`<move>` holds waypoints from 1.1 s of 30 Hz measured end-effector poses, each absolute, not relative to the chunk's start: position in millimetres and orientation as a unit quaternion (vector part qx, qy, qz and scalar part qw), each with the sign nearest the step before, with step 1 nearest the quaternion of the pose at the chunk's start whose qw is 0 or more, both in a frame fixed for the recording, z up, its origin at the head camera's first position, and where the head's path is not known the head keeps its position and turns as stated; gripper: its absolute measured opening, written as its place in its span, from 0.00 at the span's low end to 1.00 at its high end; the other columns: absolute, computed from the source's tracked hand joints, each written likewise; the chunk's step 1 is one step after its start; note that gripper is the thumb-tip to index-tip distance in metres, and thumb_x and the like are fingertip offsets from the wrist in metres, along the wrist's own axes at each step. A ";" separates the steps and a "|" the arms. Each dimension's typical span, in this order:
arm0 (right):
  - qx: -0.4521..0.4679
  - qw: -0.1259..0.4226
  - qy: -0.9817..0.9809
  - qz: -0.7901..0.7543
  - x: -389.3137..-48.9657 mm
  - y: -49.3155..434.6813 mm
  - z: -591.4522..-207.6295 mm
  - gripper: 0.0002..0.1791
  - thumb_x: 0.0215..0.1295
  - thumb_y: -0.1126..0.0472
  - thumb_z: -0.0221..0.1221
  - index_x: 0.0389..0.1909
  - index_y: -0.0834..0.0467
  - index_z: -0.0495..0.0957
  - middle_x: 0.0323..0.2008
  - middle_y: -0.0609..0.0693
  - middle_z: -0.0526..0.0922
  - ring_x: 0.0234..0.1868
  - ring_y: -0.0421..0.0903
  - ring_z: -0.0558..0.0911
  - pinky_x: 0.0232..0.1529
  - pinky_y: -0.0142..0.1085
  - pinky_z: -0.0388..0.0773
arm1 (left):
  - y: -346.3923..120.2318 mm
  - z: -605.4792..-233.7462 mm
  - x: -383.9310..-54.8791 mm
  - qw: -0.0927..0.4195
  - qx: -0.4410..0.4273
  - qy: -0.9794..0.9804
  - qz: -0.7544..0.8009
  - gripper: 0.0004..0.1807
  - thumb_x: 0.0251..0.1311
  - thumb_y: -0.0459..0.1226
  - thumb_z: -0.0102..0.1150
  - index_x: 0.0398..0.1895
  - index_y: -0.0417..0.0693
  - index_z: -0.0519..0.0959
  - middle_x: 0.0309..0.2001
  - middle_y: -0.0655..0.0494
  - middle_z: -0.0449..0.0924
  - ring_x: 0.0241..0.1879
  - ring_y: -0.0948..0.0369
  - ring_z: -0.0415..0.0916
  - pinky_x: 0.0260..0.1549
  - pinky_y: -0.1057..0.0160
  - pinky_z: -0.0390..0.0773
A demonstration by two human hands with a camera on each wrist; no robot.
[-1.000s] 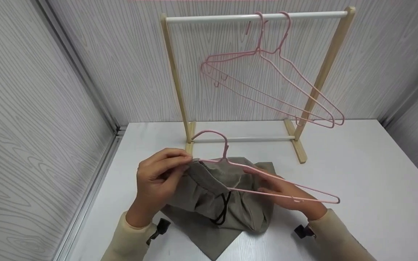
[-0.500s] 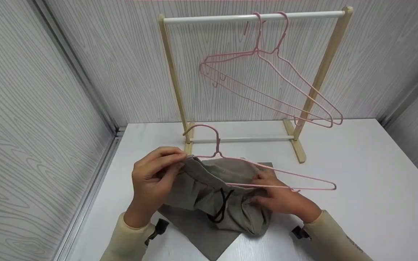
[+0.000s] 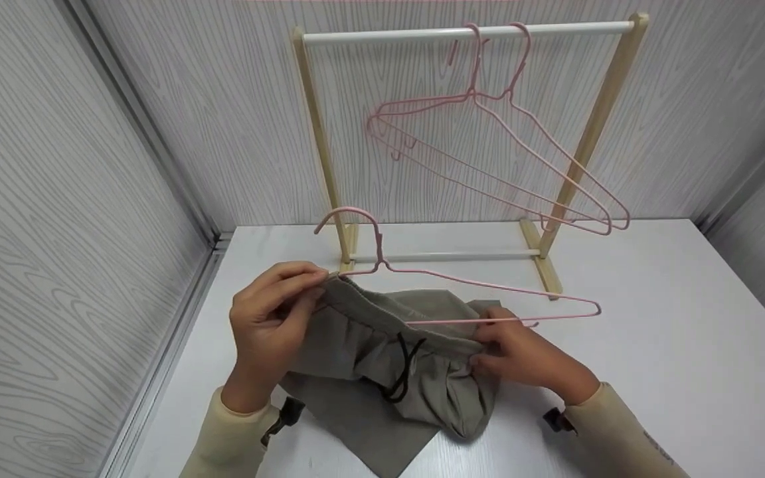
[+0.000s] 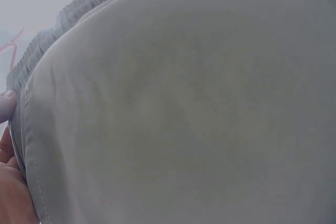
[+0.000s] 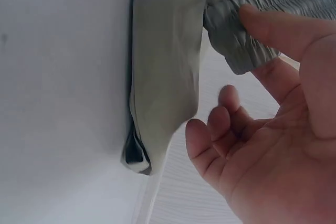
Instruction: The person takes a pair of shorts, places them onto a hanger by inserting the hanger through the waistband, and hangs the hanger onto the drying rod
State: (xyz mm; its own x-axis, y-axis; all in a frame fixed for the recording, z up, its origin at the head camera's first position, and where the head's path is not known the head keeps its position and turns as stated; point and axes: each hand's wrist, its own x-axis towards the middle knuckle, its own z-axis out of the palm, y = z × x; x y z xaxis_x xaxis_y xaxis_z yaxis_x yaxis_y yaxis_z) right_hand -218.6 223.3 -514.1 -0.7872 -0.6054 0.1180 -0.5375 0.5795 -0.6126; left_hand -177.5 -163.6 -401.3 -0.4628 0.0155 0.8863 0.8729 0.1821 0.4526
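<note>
Olive-grey drawstring shorts [image 3: 382,398] with an elastic waistband and a black cord lie bunched on the white table, their waistband raised. My left hand [image 3: 273,318] pinches the waistband's left end between thumb and fingers. A pink hanger [image 3: 449,275] has its left end inside the waistband near that hand; its right end sticks out over my right hand [image 3: 522,352]. In the right wrist view, the thumb lies on the gathered waistband [image 5: 236,40] and the index finger goes behind it, while the other fingers curl loosely. Cloth fills most of the left wrist view.
Behind the shorts stands a rack with wooden posts [image 3: 598,126] and a white top rail [image 3: 382,38]. Two more pink hangers [image 3: 542,153] hang from it. A wood-grain panel [image 3: 57,265] walls off the left side.
The hanger and left hand have moved up and left, lifting the waistband's left end. My right hand has come from behind the hanger to pinch the waistband's right side.
</note>
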 end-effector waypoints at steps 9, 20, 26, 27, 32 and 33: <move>-0.340 0.100 0.875 -0.331 -221.1 231.2 -507.2 0.17 0.69 0.62 0.73 0.24 0.45 0.78 0.35 0.43 0.77 0.42 0.44 0.74 0.42 0.35 0.73 | -166.4 -402.7 -180.9 0.393 -0.331 -0.670 -0.536 0.17 0.59 0.13 0.68 0.46 0.36 0.92 0.44 0.40 0.89 0.39 0.59 0.87 0.37 0.71 0.84; -0.344 0.098 0.876 -0.324 -223.4 242.7 -496.8 0.16 0.69 0.64 0.72 0.25 0.44 0.80 0.32 0.51 0.75 0.38 0.49 0.76 0.38 0.33 0.72 | -170.3 -406.0 -184.5 0.389 -0.322 -0.677 -0.535 0.17 0.60 0.14 0.68 0.46 0.37 0.92 0.45 0.41 0.89 0.39 0.60 0.86 0.36 0.72 0.83; -0.336 0.111 0.873 -0.335 -224.4 251.1 -488.7 0.10 0.70 0.62 0.73 0.30 0.47 0.85 0.29 0.43 0.77 0.33 0.42 0.74 0.36 0.32 0.73 | -172.7 -407.1 -187.6 0.390 -0.319 -0.678 -0.535 0.16 0.61 0.15 0.67 0.46 0.37 0.92 0.45 0.41 0.89 0.38 0.60 0.85 0.36 0.72 0.82; -0.335 0.112 0.873 -0.336 -224.7 252.9 -487.3 0.08 0.70 0.62 0.73 0.32 0.47 0.86 0.30 0.40 0.77 0.33 0.40 0.74 0.36 0.32 0.73 | -173.1 -407.4 -188.1 0.391 -0.319 -0.678 -0.534 0.16 0.61 0.15 0.67 0.46 0.37 0.92 0.46 0.41 0.89 0.37 0.61 0.85 0.35 0.72 0.81; -0.327 0.107 0.876 -0.338 -225.5 262.6 -479.7 0.07 0.72 0.61 0.71 0.36 0.45 0.86 0.34 0.37 0.82 0.36 0.37 0.77 0.39 0.33 0.77 | -175.0 -408.3 -189.4 0.390 -0.316 -0.685 -0.529 0.16 0.62 0.15 0.67 0.47 0.38 0.92 0.46 0.42 0.89 0.37 0.61 0.85 0.34 0.72 0.81; -0.326 0.105 0.876 -0.338 -225.6 264.4 -478.2 0.07 0.73 0.60 0.71 0.36 0.44 0.86 0.34 0.37 0.82 0.37 0.37 0.78 0.39 0.34 0.78 | -175.2 -408.4 -189.6 0.390 -0.314 -0.686 -0.528 0.16 0.62 0.16 0.67 0.47 0.38 0.92 0.46 0.42 0.89 0.37 0.61 0.84 0.34 0.73 0.81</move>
